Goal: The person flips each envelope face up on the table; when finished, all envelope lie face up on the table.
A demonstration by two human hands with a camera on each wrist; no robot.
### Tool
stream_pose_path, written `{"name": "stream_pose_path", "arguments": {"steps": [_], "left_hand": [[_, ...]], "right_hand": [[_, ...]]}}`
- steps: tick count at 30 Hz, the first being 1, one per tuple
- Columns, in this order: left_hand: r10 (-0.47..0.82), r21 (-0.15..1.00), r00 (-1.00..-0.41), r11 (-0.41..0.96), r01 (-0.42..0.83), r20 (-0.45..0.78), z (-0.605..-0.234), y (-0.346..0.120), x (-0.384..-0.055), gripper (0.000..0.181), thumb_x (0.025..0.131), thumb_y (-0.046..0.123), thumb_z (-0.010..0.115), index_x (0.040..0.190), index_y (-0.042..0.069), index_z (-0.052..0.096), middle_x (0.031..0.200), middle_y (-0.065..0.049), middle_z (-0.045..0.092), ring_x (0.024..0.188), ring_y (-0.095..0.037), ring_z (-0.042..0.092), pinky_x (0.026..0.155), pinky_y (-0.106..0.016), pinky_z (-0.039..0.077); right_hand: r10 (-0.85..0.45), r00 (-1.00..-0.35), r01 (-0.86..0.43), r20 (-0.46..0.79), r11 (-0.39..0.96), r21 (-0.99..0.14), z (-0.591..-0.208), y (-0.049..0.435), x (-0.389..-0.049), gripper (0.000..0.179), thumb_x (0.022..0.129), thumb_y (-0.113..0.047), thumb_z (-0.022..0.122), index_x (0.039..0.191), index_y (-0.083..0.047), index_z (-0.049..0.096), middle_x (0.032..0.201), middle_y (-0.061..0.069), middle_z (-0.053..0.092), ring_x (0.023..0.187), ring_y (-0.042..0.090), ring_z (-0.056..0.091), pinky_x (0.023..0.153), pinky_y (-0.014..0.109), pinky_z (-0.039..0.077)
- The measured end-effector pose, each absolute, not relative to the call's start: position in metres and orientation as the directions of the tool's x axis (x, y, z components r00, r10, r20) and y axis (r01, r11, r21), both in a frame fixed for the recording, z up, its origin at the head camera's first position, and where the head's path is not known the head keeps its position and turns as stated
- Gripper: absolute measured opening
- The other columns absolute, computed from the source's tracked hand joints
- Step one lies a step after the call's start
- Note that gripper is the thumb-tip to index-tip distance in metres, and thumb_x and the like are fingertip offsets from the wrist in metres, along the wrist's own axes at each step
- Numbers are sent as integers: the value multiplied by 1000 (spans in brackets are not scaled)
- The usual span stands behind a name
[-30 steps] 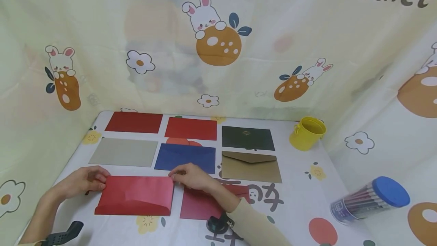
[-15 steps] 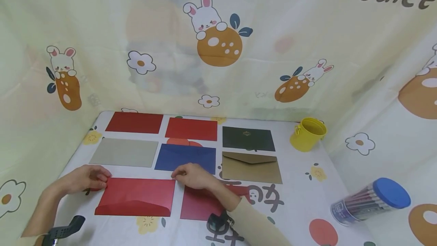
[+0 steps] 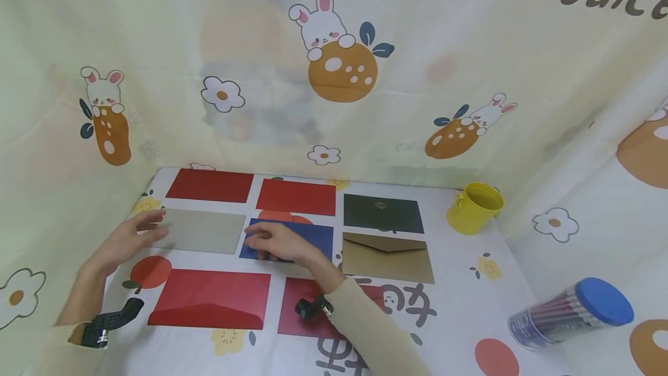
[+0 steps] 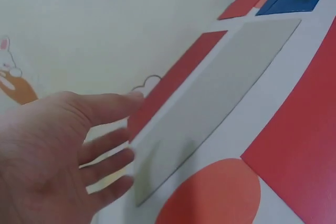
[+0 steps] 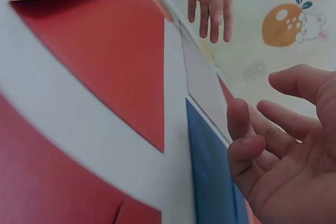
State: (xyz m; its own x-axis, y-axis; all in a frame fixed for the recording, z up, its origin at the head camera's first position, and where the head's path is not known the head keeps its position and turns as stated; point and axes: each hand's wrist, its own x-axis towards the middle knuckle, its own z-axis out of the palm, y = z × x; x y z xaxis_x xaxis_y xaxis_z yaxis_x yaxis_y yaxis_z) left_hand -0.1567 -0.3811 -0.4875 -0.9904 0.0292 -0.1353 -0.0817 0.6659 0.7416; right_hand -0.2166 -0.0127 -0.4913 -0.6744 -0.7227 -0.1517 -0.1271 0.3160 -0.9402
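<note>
My left hand (image 3: 130, 238) is at the left end of the grey envelope (image 3: 203, 231), fingers spread and holding nothing; the left wrist view shows a gap between the fingers (image 4: 113, 166) and the paper. Over the blue envelope (image 3: 318, 239) hovers my right hand (image 3: 284, 242), its fingers loosely bent with nothing in them. In front of both hands a shiny red envelope (image 3: 211, 297) lies flat with its flap edge toward me. Beside it, a darker pinkish-red envelope (image 3: 300, 312) is partly hidden under my right forearm.
Along the back lie a dark red envelope (image 3: 211, 185), a bright red one (image 3: 297, 197) and a dark green one (image 3: 383, 213). A brown envelope (image 3: 388, 257) is right of the blue. A yellow bucket (image 3: 472, 213) and a blue-lidded tub of pens (image 3: 569, 313) stand at the right.
Both hands have let go of the shiny red envelope's far corners and moved away from me, the left to the grey envelope and the right over the blue one.
</note>
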Motion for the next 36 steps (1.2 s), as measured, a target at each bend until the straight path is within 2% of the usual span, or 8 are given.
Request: {"name": "stream_pose_path", "arguments": {"steps": [4,9,18,23,29,31,33,36], "left_hand": [[-42,749,-978,636,-185,-206,-494,-385,-164,92,97,44,63,159,1,12,158,-35,18,141,-58,22,98,-78,33],[-95,758,-966,603,-250,-242,-501,-389,-167,103,93,39,71,159,-1,3,160,-37,9,144,-59,12,101,-78,28],[-121,760,-965,597,-257,-232,-508,-388,-171,116,84,32,82,161,4,0,161,-33,15,144,-57,16,100,-79,29],[-148,792,-968,556,-252,-204,-511,-393,-168,106,92,32,74,160,3,-1,158,-35,21,140,-57,22,104,-72,34],[-184,808,-969,538,-239,-165,-516,-396,-167,80,103,30,57,160,1,8,154,-34,31,136,-54,34,104,-66,41],[-190,817,-969,526,-238,-160,-516,-396,-166,74,105,31,52,160,1,13,154,-33,32,135,-52,37,102,-57,47],[-197,826,-967,510,-240,-160,-515,-395,-166,69,106,32,49,160,3,17,155,-31,33,134,-48,39,95,-39,54],[-205,843,-965,477,-246,-166,-512,-393,-165,66,105,35,49,159,5,24,155,-29,33,131,-43,41,79,-15,50]], "right_hand": [[-723,-663,-20,-194,276,-961,-498,-26,-224,52,98,-13,61,149,-10,47,135,9,64,85,20,70,60,24,48],[-725,-640,151,-254,205,-967,-504,-35,-227,61,97,-6,59,154,-9,38,147,12,54,90,18,69,64,25,50],[-704,-638,403,-312,40,-914,-509,-43,-229,60,100,-7,57,155,-8,35,146,19,52,90,15,64,68,23,50],[-683,-647,557,-338,-121,-822,-506,-47,-223,58,101,-9,57,155,-6,36,145,23,52,90,14,63,70,23,50],[-630,-711,539,-313,-201,-818,-501,-50,-223,53,99,-8,56,150,-2,44,143,19,55,87,15,59,68,23,48],[-612,-729,516,-306,-198,-833,-500,-50,-224,50,99,-6,55,148,-2,47,141,16,56,90,15,57,67,23,48],[-590,-750,492,-300,-195,-848,-500,-51,-226,47,98,-3,53,146,-2,50,138,14,57,91,16,57,67,24,48],[-546,-788,442,-285,-178,-879,-502,-50,-228,43,98,-3,54,142,-3,56,133,13,58,91,16,57,66,24,48]]}}
